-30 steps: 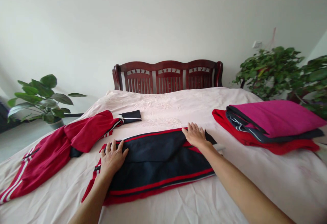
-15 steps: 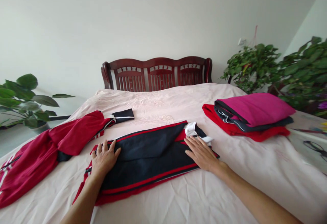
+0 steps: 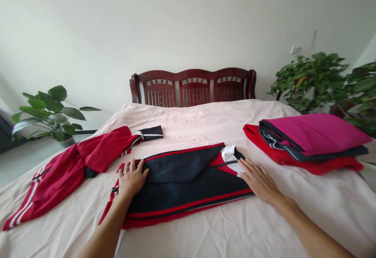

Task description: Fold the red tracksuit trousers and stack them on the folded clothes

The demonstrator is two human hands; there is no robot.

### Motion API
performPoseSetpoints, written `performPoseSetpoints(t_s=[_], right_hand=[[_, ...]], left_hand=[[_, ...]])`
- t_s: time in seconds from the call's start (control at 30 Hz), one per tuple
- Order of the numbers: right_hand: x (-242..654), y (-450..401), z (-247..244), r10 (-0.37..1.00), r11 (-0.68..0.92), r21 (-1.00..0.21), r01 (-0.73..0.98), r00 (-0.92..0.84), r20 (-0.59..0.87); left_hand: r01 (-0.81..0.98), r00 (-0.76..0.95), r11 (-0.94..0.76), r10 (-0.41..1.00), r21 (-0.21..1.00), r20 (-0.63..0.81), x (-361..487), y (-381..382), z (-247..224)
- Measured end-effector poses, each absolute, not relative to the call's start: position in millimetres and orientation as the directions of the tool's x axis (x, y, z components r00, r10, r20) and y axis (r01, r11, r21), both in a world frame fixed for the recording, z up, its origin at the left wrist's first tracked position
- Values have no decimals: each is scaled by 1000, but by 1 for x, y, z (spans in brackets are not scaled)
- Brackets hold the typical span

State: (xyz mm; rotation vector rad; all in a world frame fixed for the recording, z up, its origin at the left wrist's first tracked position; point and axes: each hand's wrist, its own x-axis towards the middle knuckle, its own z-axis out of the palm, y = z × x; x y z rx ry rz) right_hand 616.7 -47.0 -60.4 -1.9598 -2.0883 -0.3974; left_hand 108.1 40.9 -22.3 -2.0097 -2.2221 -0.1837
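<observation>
The folded jacket [image 3: 182, 187] is dark navy with red stripes, a thin white line and a white collar patch. Near the left edge of the pale pink bed [image 3: 205, 230], the loose jacket [image 3: 73, 168] is red with white stripes and a navy cuff. By the right edge, the stack [image 3: 308, 142] is magenta over navy over red. The headboard [image 3: 192, 87] is dark reddish-brown.

matt navy-red track jacket [image 3: 182, 185] cloth; pink bedsheet [image 3: 205, 230] soft, creased; headboard [image 3: 192, 87] glossy dark wood.
</observation>
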Motion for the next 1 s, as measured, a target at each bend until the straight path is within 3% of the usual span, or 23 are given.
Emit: performPoseSetpoints(t_s=[0.17, 0.27, 0.6, 0.77, 1.0], right_hand=[[606, -40, -48, 941, -8, 45, 999, -8, 339], [571, -30, -26, 932, -56, -19, 998, 59, 357], [357, -5, 19, 902, 395, -353, 848, -285, 326], [289, 11, 11, 889, 445, -468, 764, -314, 334], [265, 11, -24, 907, 422, -475, 772, -361, 218]], left_hand=[[994, -106, 103, 976, 27, 189, 109, 41, -22], [994, -105, 97, 976, 49, 193, 108, 41, -22], [954, -231, 189, 958, 232, 169, 94, 47, -16], [889, -383, 337, 918, 310, 102, 65, 43, -15], [866, -351, 303, 935, 398, 52, 30, 40, -17]])
